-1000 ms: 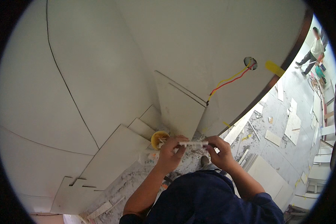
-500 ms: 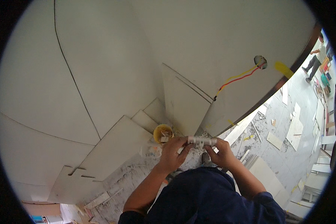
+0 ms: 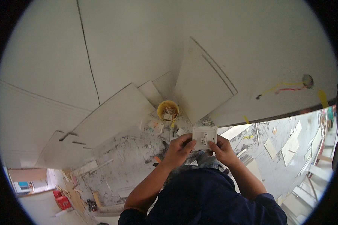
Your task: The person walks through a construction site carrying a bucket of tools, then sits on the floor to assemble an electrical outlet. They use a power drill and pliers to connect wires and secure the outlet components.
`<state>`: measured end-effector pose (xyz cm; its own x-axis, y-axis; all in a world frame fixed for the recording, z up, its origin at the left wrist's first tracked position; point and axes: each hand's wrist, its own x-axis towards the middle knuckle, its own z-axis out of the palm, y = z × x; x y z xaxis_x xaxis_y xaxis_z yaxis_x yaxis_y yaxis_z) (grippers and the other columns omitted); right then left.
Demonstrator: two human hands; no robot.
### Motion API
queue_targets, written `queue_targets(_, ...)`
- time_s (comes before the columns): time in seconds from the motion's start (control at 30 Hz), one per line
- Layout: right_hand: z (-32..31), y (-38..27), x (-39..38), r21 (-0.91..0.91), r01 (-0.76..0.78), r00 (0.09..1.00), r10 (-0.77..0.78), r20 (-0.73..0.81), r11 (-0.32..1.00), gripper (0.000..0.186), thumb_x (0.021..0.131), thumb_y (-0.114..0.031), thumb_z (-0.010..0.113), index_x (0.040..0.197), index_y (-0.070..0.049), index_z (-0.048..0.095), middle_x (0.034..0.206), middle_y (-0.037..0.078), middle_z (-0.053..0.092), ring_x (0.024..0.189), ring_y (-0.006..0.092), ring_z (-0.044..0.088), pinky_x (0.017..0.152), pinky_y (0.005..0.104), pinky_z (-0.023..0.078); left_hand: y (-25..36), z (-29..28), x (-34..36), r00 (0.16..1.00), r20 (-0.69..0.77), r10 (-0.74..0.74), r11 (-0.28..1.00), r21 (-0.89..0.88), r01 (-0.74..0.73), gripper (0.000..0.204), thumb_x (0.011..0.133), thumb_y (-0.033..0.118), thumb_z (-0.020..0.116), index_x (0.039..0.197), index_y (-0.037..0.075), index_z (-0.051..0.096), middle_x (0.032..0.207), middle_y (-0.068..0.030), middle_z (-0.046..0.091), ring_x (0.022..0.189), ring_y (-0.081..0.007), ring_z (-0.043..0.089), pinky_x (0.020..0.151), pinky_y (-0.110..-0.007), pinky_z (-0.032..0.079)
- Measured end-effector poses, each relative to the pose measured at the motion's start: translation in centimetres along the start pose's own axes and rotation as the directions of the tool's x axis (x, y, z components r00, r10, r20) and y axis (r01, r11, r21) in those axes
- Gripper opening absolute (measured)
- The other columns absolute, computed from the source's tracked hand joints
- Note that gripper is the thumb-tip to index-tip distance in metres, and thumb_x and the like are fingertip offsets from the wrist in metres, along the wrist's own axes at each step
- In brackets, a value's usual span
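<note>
A pale wall [image 3: 131,45] rises above a grey, littered floor [image 3: 116,157], and off-white panels [image 3: 105,120] lean against that wall. I see a person [image 3: 202,195] in dark blue, with a yellow bucket [image 3: 168,103] just beyond. The fingers of the left hand [image 3: 179,150] are clamped on one side of a square white plate [image 3: 204,137], those of the right hand [image 3: 224,152] on the other, holding it out front. Yellow and red wires [image 3: 291,89] poke from the wall.

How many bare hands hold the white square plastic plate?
2: the left hand holds the plate at its lower left, the right hand at its lower right. No other hand shows there.
</note>
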<state>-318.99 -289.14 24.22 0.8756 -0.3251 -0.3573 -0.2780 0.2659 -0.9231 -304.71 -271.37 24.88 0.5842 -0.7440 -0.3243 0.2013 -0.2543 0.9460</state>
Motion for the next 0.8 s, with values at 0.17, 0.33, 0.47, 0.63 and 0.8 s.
queue_targets(0.17,3.8,3.4,4.8,-0.119,-0.116,0.987,0.128,0.095,0.986,0.026,0.106,-0.018,0.057,0.121,0.002,0.065,0.092,0.006,0.07,0.074,0.0108,0.062,0.066,0.0293,0.053,-6.0,-5.7,-0.2,0.998,-0.03,-0.06,0.994,-0.095,0.057,0.044,0.105,0.025,0.067,0.141,0.002,0.058,0.102,-0.0064,0.067,0.085,-0.0121,0.063,0.075,-0.03,0.054)
queue_targets(0.33,8.4,5.6,6.7,-0.345,-0.203,0.971,0.235,0.052,0.916,0.03,0.105,-0.022,0.059,0.122,0.002,0.065,0.104,0.016,0.071,0.093,0.0217,0.067,0.084,0.0391,0.055,-7.6,-11.1,-0.6,0.974,-0.088,0.207,0.963,0.194,-0.187,0.069,0.096,0.028,0.076,0.154,0.01,0.044,0.139,-0.0161,0.05,0.116,-0.0238,0.059,0.084,-0.039,0.057)
queue_targets(0.47,9.4,5.6,5.7,-0.556,0.105,0.994,-0.066,0.088,0.825,0.032,0.099,-0.024,0.061,0.119,0.001,0.065,0.107,0.026,0.071,0.1,0.0383,0.069,0.088,0.048,0.054,-7.1,-11.9,0.5,0.863,0.186,0.469,0.695,0.525,-0.491,0.061,0.084,0.029,0.087,0.137,0.01,0.064,0.143,-0.0197,0.049,0.13,-0.0375,0.053,0.101,-0.047,0.054)
queue_targets(0.63,8.5,-0.7,1.9,-0.596,-0.081,0.986,-0.025,-0.167,0.799,0.028,0.101,-0.024,0.061,0.104,0.003,0.066,0.081,0.022,0.069,0.072,0.0248,0.065,0.069,0.0428,0.053,-2.4,-9.1,2.0,0.847,0.411,0.337,0.758,0.416,-0.503,0.038,0.09,0.023,0.08,0.127,0.016,0.073,0.137,-0.0194,0.054,0.125,-0.0398,0.057,0.097,-0.048,0.055)
queue_targets(0.8,5.3,-5.0,-1.7,-0.502,-0.01,0.932,-0.174,-0.318,0.865,0.034,0.104,-0.028,0.061,0.096,0.005,0.066,0.07,0.014,0.066,0.061,0.0149,0.061,0.055,0.0362,0.051,2.6,-4.7,3.7,0.585,0.448,0.677,0.399,0.445,-0.802,0.036,0.088,0.017,0.079,0.124,0.016,0.074,0.129,-0.0169,0.059,0.116,-0.0377,0.06,0.092,-0.049,0.054)
